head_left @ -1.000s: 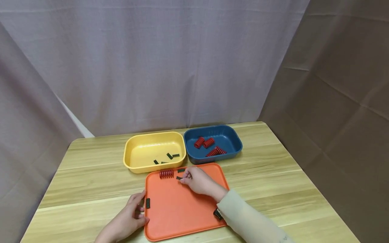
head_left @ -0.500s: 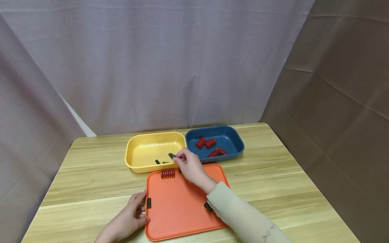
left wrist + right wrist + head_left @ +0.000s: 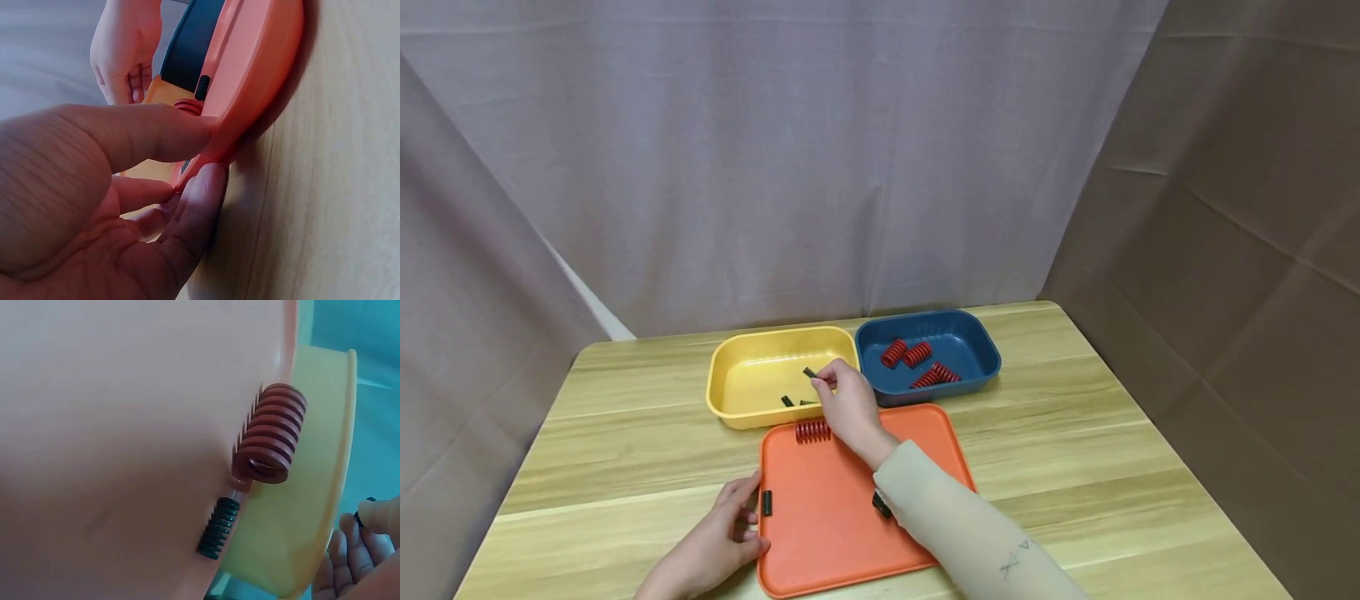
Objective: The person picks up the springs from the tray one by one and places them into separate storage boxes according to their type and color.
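My right hand [image 3: 850, 404] pinches a small dark green coil spring [image 3: 809, 372] between thumb and fingertips, over the yellow bin [image 3: 710, 387]. My left hand [image 3: 718, 533] grips the left rim of the orange tray [image 3: 842, 542]; the left wrist view has its thumb [image 3: 156, 131] on the rim and fingers below. At the tray's far edge lies a large red spring [image 3: 272, 434]. Beside it a green spring [image 3: 219, 528] shows in the right wrist view, hidden by my right hand in the head view. Another green spring [image 3: 767, 502] lies along the tray's left rim.
More green springs [image 3: 787, 401] lie in the yellow bin near its front wall. A blue bin [image 3: 985, 371] touching it on the right holds several red springs [image 3: 917, 354]. Curtains [image 3: 775, 167] stand behind the wooden table [image 3: 1075, 467].
My right hand has moved from the tray's far edge up and left to over the yellow bin, a green spring in its fingers. The left hand has stayed on the tray rim.
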A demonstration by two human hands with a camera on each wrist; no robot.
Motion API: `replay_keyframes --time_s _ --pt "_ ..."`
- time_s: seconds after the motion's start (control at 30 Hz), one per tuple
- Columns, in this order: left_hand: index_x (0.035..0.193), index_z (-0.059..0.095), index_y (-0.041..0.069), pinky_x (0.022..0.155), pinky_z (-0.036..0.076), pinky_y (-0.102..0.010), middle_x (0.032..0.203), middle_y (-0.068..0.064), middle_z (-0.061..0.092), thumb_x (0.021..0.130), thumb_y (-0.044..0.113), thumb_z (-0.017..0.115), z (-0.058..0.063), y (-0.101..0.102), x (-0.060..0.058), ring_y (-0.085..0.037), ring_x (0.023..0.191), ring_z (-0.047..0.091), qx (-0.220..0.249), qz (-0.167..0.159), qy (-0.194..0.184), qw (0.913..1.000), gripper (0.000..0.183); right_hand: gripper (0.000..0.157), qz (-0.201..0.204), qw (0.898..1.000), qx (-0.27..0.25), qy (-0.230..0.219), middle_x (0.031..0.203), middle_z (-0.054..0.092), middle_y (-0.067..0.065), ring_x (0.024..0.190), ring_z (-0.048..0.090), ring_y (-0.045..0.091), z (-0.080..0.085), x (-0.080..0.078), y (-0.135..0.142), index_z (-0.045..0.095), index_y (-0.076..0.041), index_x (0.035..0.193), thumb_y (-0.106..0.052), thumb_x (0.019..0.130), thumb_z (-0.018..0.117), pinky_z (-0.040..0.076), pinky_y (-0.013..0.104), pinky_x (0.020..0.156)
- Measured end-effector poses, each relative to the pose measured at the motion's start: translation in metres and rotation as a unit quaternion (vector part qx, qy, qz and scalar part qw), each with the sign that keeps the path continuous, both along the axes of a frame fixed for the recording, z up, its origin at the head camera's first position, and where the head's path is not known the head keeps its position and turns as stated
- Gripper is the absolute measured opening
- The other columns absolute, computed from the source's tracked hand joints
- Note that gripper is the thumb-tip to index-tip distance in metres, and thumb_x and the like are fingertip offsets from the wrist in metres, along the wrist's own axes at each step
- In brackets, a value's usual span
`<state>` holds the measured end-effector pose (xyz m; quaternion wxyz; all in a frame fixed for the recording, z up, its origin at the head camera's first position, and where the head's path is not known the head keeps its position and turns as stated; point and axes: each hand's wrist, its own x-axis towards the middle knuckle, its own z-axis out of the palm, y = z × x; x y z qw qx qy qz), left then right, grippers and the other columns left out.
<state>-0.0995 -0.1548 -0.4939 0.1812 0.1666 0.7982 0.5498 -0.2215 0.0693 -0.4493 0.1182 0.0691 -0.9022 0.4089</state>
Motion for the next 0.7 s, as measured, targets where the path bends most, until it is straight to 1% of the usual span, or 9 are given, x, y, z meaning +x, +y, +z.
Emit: replay_keyframes --time_s 0.13,0.2,0.43,0.7 --pt "0.151 0.020 -0.004 0.076 0.053 -0.023 0.137 -0.017 0.030 0.079 -0.004 0.074 -0.001 -0.001 0.000 -0.021 0.098 0.049 0.005 -0.002 -0.005 1.0000 0.090 0.009 -0.019 0.999 0.044 0.012 0.084 0.063 -0.007 0.078 0.058 0.011 -0.003 -0.006 -0.004 0.065 -0.017 0.095 -0.025 0.093 0.067 0.049 0.028 0.069" --pt "0.151 0.020 -0.004 0.077 0.053 -0.023 0.136 -0.017 0.030 0.079 -0.004 0.074 -0.001 -0.001 -0.001 -0.021 0.098 0.049 0.004 -0.002 -0.007 1.0000 0.090 0.008 -0.025 0.998 0.055 0.010 0.082 0.062 -0.008 0.076 0.056 0.012 -0.004 -0.008 -0.005 0.065 -0.017 0.093 -0.025 0.093 0.067 0.048 0.028 0.067" --pt "0.151 0.022 -0.004 0.075 0.052 -0.023 0.136 -0.017 0.031 0.078 -0.003 0.075 0.001 0.001 -0.002 -0.022 0.097 0.049 -0.008 0.005 -0.006 0.9999 0.090 0.007 -0.020 0.998 0.066 0.002 0.078 0.061 -0.009 0.076 0.054 0.013 -0.007 -0.014 -0.007 0.067 -0.018 0.091 -0.025 0.092 0.067 0.046 0.029 0.068" --pt "0.150 0.024 -0.003 0.075 0.052 -0.023 0.135 -0.015 0.032 0.079 0.000 0.076 0.002 0.000 -0.003 -0.020 0.097 0.049 -0.015 0.006 -0.004 0.9999 0.089 0.008 -0.017 0.997 0.074 -0.007 0.078 0.061 -0.011 0.077 0.053 0.012 -0.010 -0.017 -0.010 0.068 -0.019 0.092 -0.027 0.093 0.067 0.045 0.030 0.072"
